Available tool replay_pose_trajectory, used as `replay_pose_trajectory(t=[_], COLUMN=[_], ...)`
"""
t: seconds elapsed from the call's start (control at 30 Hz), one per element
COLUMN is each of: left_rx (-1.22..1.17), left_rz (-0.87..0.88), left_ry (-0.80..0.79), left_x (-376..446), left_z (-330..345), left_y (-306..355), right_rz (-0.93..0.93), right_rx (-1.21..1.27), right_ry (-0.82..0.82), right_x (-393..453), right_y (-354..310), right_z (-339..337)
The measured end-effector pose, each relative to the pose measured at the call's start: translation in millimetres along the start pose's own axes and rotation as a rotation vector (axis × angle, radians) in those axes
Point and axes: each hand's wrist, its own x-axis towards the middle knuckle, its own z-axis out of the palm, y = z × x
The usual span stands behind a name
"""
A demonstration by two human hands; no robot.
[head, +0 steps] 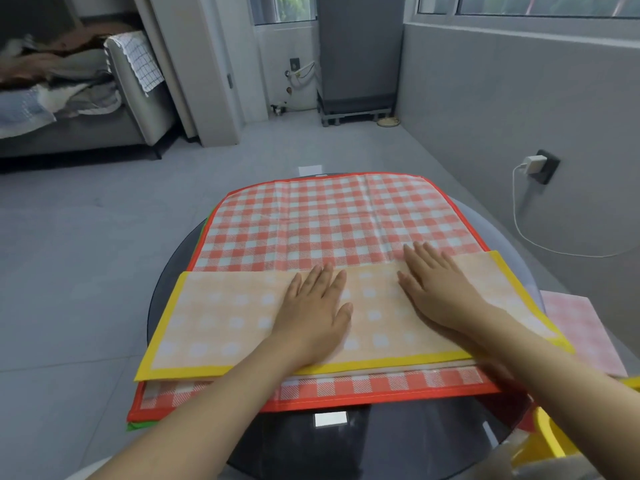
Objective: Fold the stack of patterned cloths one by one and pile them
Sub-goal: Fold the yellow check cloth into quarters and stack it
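— What surface is seen, and what is laid on it?

— A round dark glass desk (221, 424) is seen on a grey tiled floor (86, 254), with a grey sofa (138, 109) far behind the desk on the left and a charger (531, 164) plugged into the wall behind it on the right. A stack of cloths is spread over the desk; the red checked cloth (329, 220) is uppermost in that stack, and a green edge (138, 426) is shown beneath it at the desk's near left.

— Where is the cloth being folded?

— The yellow-bordered cloth (225, 317) is laid folded into a long strip across the near half of the red checked cloth.

— How is each grip held?

— Both are flat, fingers straight, nothing grasped. The left hand (317, 313) is pressed on the middle of the yellow-bordered cloth. The right hand (436, 289) is pressed just beside it, its fingertips (420, 251) reaching past the fold onto the red checks.

— Anything else near the desk?

— A pink checked cloth (581, 327) is seen at the desk's right edge, and a yellow object (550, 441), partly cut off, at its near right.
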Motion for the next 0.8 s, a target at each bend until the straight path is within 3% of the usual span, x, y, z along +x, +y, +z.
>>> replay_pose_trajectory(t=[0.17, 0.23, 0.33, 0.6, 0.8], left_rx=[-0.036, -0.033, 0.004, 0.028, 0.035], left_rz=[-0.005, 0.009, -0.014, -0.297, -0.313], left_ry=[0.0, -0.011, -0.019, 0.021, 0.017], left_x=[3.3, 3.6, -0.8, -35.9, -42.2], left_z=[-3.8, -5.5, -7.7, -16.0, -19.5], left_y=[-0.8, -5.5, -21.9, -104.8, -115.6], right_rz=[-0.246, -0.291, -0.282, -0.267, -0.251], right_rx=[0.139, 0.073, -0.059, -0.099, -0.116], right_ry=[-0.009, -0.011, -0.011, -0.044, -0.087], right_x=[3.0, 5.3, 6.8, 7.0, 6.5], right_y=[-49.6, -56.0, -57.0, -58.5, -62.3], right_z=[12.9, 22.5, 29.9, 27.4, 23.8])
